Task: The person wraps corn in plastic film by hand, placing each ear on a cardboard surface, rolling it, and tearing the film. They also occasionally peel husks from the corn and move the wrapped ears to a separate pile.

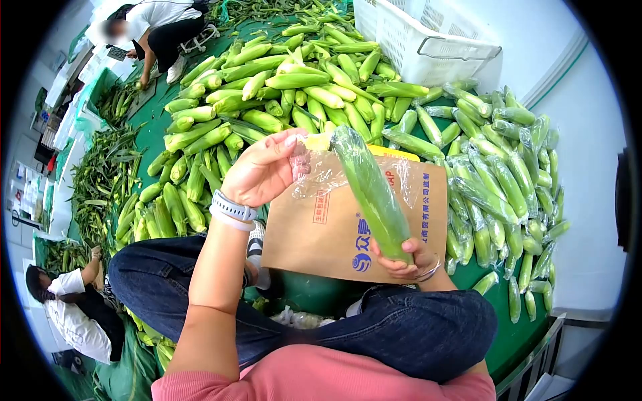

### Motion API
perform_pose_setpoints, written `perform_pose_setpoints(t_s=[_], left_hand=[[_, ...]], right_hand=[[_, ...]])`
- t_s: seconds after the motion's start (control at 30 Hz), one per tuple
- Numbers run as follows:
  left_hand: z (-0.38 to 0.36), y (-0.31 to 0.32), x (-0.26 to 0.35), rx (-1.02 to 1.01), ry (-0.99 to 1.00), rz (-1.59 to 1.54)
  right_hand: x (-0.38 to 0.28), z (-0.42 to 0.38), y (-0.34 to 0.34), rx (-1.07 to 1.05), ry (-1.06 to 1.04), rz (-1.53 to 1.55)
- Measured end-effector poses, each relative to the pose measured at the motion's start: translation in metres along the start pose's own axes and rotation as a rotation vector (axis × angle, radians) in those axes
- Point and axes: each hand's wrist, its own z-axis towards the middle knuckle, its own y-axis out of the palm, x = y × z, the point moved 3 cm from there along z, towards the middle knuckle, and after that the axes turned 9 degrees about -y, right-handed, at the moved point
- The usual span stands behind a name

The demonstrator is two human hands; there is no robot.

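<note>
A green ear of corn (376, 200), partly covered by clear film, is tilted above a brown cardboard box (294, 240) with blue and red print. My right hand (406, 260) is wrapped round the lower end of the corn. To the upper left, my left hand (264, 167) pinches the edge of the clear film (321, 175), which stretches across to the corn's upper end. A grey watch is on my left wrist. Part of a yellow label (398, 153) shows behind the corn at the box's far edge.
Unwrapped corn (267, 83) is heaped beyond the box. Film-wrapped corn (498, 177) lies at the right, below a white crate (428, 47). Husks (100, 174) are piled at the left. One person (157, 33) crouches at the upper left, another (80, 314) sits at the lower left.
</note>
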Motion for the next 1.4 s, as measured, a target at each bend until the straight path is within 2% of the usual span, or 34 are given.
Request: perform_pose_setpoints(t_s=[0.1, 0.13, 0.23, 0.27, 0.33, 0.4, 0.47, 0.5, 0.57, 0.67, 0.7, 0.77, 0.87, 0.93, 1.03, 1.13, 1.2, 1.23, 1.27, 1.3, 1.33, 1.4], left_hand=[[-0.009, -0.007, 0.001, 0.137, -0.023, 0.373], [-0.012, -0.005, 0.001, 0.140, -0.025, 0.371], [-0.021, -0.001, 0.005, 0.317, 0.020, 0.826], [-0.024, 0.001, 0.007, 0.318, 0.021, 0.827], [-0.030, 0.004, 0.014, 0.421, 0.203, 0.911], [-0.031, 0.004, 0.015, 0.323, 0.305, 0.611], [-0.031, 0.011, 0.012, 0.322, 0.444, 0.290], [-0.029, 0.010, 0.008, 0.325, 0.444, 0.294], [-0.026, 0.005, 0.004, 0.331, 0.657, 0.322], [-0.026, 0.005, -0.001, 0.610, 1.060, 0.612], [-0.024, 0.007, -0.002, 0.611, 1.059, 0.615], [-0.024, 0.015, -0.002, 0.627, 1.196, 0.547], [-0.024, 0.020, -0.007, 0.671, 1.232, 0.495], [-0.022, 0.029, -0.009, 0.614, 1.216, 0.466], [-0.017, 0.034, -0.015, 0.692, 1.149, 0.333], [-0.018, 0.048, -0.034, 0.711, 1.096, 0.467], [-0.007, 0.063, -0.067, 0.709, 1.152, 0.781], [-0.006, 0.066, -0.072, 0.799, 1.168, 1.112], [-0.003, 0.070, -0.076, 0.879, 1.166, 1.448], [0.003, 0.072, -0.078, 0.894, 1.112, 1.656], [0.005, 0.070, -0.083, 0.893, 1.118, 1.649], [0.014, 0.065, -0.097, 0.867, 0.943, 1.797]], right_hand=[[0.002, 0.000, 0.000, -0.007, -0.013, -0.015], [0.002, 0.001, 0.000, -0.006, -0.012, -0.012], [0.003, 0.002, 0.001, -0.007, -0.009, -0.006], [0.003, 0.001, -0.001, 0.012, -0.004, -0.002], [0.006, 0.001, -0.002, 0.029, 0.004, 0.006], [0.006, 0.000, -0.005, 0.107, -0.012, -0.115], [0.004, 0.000, 0.001, 0.147, -0.025, -0.151], [0.003, 0.000, 0.001, 0.191, -0.041, -0.187], [0.006, 0.001, 0.000, 0.193, -0.047, -0.189], [0.009, 0.000, -0.002, 0.176, -0.050, -0.182], [0.009, 0.000, -0.002, 0.155, -0.050, -0.169], [0.010, 0.000, -0.001, 0.161, -0.051, -0.174], [0.011, 0.000, 0.003, 0.179, -0.053, -0.190], [0.012, 0.001, 0.002, 0.187, -0.056, -0.199], [0.013, 0.002, 0.002, 0.179, -0.055, -0.157], [0.010, 0.009, 0.001, 0.269, -0.132, -0.275], [0.003, 0.020, 0.007, 0.318, -0.605, -1.057], [0.002, 0.020, 0.010, 0.325, -0.603, -1.059], [-0.001, 0.018, 0.012, 0.456, -0.585, -1.184], [-0.005, 0.016, 0.013, 0.588, -0.567, -1.309], [-0.006, 0.014, 0.014, 0.589, -0.568, -1.316], [-0.013, 0.013, 0.014, 0.672, -0.535, -1.492]])
